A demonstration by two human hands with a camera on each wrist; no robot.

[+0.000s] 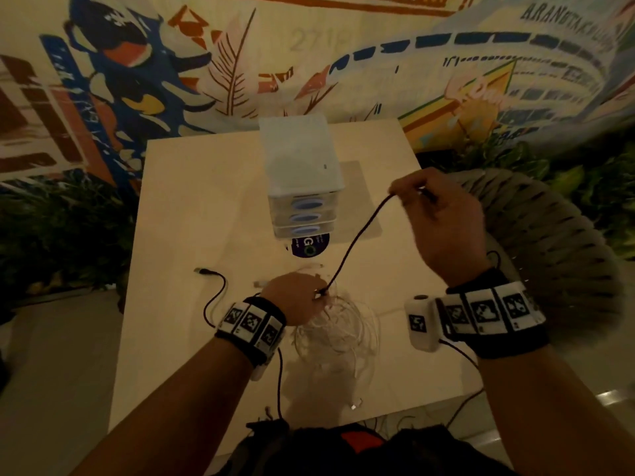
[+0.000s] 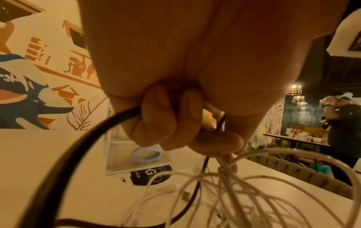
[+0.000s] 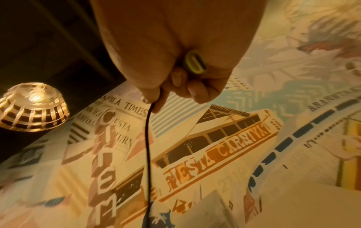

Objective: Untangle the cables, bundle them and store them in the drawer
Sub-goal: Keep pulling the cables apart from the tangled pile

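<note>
A black cable (image 1: 357, 237) stretches taut between my two hands above the table. My right hand (image 1: 436, 214) is raised and pinches the cable's end; its plug (image 3: 195, 65) shows against the palm and the cable (image 3: 148, 146) hangs down from the fingers. My left hand (image 1: 295, 300) sits low over a tangle of white cables (image 1: 338, 333) and grips both the black cable (image 2: 93, 135) and the white strands (image 2: 234, 182). The black cable's other end, with a plug (image 1: 201, 270), lies loose at the table's left. A clear plastic drawer unit (image 1: 302, 173) with blue handles stands behind, its drawers closed.
The pale table (image 1: 192, 207) carries a dark round sticker (image 1: 309, 247) before the drawer unit. A woven chair (image 1: 549, 235) stands at the right. Plants line both sides under a painted wall. Another person (image 2: 341, 128) stands far off in the left wrist view.
</note>
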